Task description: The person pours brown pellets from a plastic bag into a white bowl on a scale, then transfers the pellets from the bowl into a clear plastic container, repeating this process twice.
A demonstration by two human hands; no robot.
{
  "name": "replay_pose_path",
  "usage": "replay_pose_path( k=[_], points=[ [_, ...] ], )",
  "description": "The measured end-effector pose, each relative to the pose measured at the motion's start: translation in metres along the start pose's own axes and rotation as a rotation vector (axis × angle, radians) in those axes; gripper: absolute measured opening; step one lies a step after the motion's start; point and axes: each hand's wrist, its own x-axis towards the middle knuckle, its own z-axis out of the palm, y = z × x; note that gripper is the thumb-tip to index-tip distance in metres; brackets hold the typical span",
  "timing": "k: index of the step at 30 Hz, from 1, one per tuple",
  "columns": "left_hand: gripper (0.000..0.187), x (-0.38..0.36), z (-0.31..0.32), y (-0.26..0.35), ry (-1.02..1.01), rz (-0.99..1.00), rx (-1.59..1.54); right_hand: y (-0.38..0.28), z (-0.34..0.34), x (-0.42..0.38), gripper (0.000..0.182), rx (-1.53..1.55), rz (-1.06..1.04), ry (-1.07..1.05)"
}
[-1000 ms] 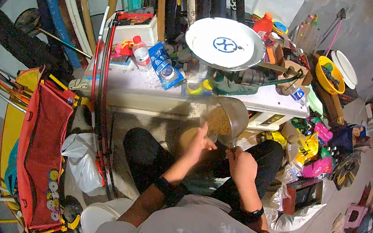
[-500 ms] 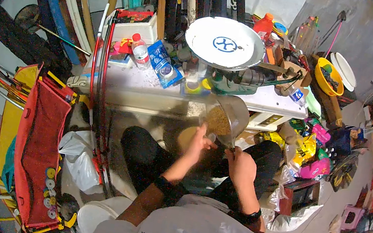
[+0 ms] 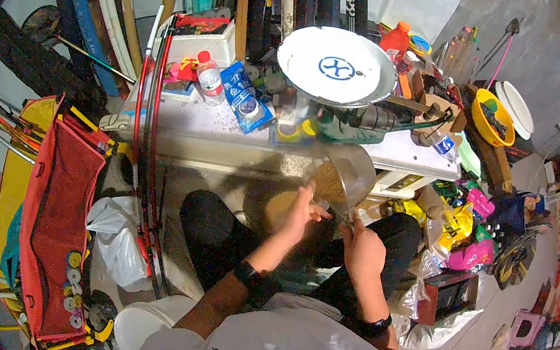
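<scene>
My right hand [image 3: 363, 253] is closed round the handle of a grey strainer [image 3: 360, 175], which tilts over my lap between my knees. Coarse brown grains [image 3: 329, 181] lie inside it. At the strainer's near left side is my left hand [image 3: 296, 218], fingers apart and fingertips right at the rim. Below and left of the strainer shows a round patch of pale tan powder [image 3: 279, 208], partly hidden by my left hand; the air around it looks hazy.
Ahead stands a white table [image 3: 190, 117] bearing a scale with a white pan [image 3: 337, 67], a bottle [image 3: 210, 79] and a blue packet [image 3: 248, 100]. Fishing rods [image 3: 149, 125] lean at left beside a red bag [image 3: 55, 227]. Colourful packets [image 3: 458, 229] pile up at right.
My left hand's fingers have spread a little more at the strainer's rim. The strainer has shifted very slightly; my right hand keeps its grip on the handle.
</scene>
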Motion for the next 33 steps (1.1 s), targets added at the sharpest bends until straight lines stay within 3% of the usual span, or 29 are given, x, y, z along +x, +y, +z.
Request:
replay_pose_path(
  k=[8, 21, 33],
  points=[
    [0.07, 0.003, 0.002, 0.005, 0.012, -0.107, 0.001, -0.005, 0.0, 0.002, 0.049, -0.059, -0.012, 0.012],
    [0.068, 0.001, -0.006, 0.003, -0.057, -0.068, -0.029, -0.01, -0.003, 0.001, 0.046, -0.021, -0.027, 0.05],
    [0.061, -0.001, -0.005, 0.01, 0.01, -0.054, 0.001, -0.001, 0.01, -0.004, 0.051, -0.111, -0.116, 0.135]
  ],
)
